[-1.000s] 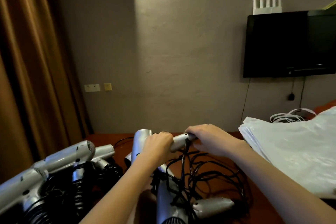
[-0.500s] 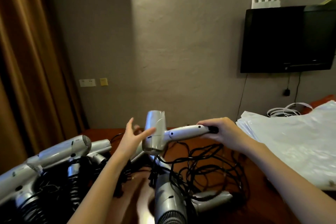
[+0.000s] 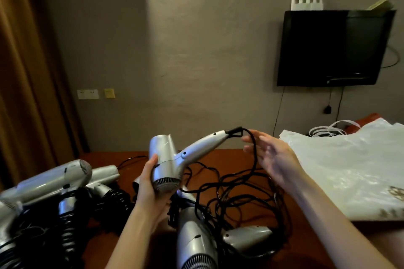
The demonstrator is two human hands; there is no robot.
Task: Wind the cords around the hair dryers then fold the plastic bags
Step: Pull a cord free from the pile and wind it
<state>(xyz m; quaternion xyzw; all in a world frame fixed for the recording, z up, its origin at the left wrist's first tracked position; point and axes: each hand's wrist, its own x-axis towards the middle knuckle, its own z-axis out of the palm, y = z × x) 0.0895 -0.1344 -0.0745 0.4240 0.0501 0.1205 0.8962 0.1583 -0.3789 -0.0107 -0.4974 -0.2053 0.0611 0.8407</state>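
Note:
A silver hair dryer [image 3: 175, 155] is lifted above the brown table [image 3: 218, 155], and my left hand [image 3: 148, 183] grips its barrel from the left and below. Its handle points up and to the right, and its black cord [image 3: 253, 150] loops down from the handle's end into a loose tangle. My right hand [image 3: 273, 155] is beside that cord with fingers spread, the cord passing in front of the fingers. Another silver dryer [image 3: 194, 238] lies under the tangle near me. White plastic bags [image 3: 349, 170] lie stacked at the right.
Several silver dryers with wound cords [image 3: 54, 194] are piled at the left of the table. A curtain [image 3: 21, 72] hangs at the left. A black television [image 3: 334, 48] is on the wall at the right, with white cable [image 3: 328, 131] coiled below it.
My left hand has taken hold of the dryer's barrel. My right hand has let go of the handle's end and spread open beside the cord. The dryer is tilted, handle up.

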